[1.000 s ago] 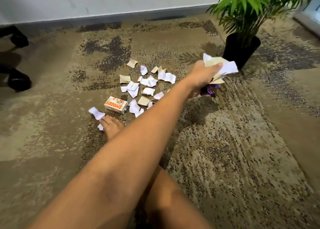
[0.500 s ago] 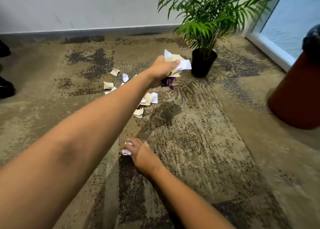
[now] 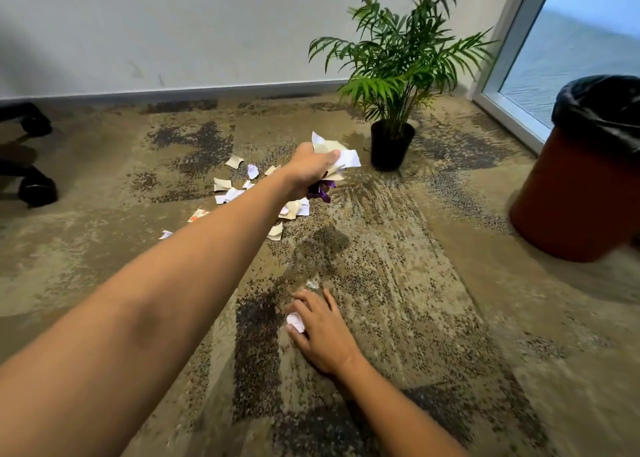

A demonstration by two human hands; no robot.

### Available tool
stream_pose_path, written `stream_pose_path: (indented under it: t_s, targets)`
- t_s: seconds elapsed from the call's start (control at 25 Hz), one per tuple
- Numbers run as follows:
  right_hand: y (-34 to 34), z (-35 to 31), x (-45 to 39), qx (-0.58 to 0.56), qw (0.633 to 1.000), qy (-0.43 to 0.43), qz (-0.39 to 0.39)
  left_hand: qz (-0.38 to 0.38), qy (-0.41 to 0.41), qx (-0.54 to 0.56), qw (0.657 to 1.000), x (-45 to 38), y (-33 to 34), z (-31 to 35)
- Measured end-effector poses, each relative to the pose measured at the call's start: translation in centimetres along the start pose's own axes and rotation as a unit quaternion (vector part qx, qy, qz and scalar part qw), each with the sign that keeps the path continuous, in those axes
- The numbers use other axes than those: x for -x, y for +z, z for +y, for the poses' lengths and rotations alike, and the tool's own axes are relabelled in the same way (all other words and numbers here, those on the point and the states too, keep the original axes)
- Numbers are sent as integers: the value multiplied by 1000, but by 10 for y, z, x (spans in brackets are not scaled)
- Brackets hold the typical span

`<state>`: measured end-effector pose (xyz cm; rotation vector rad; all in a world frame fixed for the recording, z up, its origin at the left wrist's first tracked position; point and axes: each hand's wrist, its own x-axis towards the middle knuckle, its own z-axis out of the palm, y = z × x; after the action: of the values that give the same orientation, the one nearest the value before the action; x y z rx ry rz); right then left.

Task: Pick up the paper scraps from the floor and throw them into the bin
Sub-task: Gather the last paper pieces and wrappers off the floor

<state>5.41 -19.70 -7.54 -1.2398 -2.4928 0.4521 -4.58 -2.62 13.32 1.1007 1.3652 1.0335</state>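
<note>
The view now takes in more of the right side: the bin with its black liner stands whole at the right edge, no longer cut off. The right hand sits lower in the frame, its white scrap plainly visible under the fingers.

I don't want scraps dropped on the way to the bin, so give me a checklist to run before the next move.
1. Left hand grips its bundle of scraps: ok.
2. Right hand holds a white scrap: ok, but it sits loosely at the fingertips.
3. Bin in view, standing on the right: ok.
4. Bin opening free: cannot tell, the top is cut off.
5. Carpet between the hands and the bin unobstructed: ok.
6. Floor cleared: not ok, a pile of scraps remains.
</note>
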Motion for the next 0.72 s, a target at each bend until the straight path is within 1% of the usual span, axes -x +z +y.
stream_pose_path:
  t_s: [0.08,0.16,0.24,0.4,0.52,0.56,0.64,0.72]
  targets:
    - [-1,6,5,-26,999,21,5,7,-12,7,1000,3,2,-6]
    - [-4,8,8,-53,998,41,-12,18,-21,12,1000,5,3,-13]
    - [-8,7,7,-54,997,56,-27,31,-30,15,999,3,3,-23]
    - [-11,9,6,-26,997,56,-56,44,-51,13,998,0,6,-47]
    - [-9,11,4,-6,998,46,-42,57,-65,18,996,-2,8,-61]
    - [-9,13,2,-10,997,64,-31,62,-71,20,995,-2,8,-65]
    - [-11,19,-6,-12,991,131,5,71,-81,21,994,-2,10,-71]
    - [-13,27,-15,11,980,195,34,78,-85,13,993,-5,10,-79]
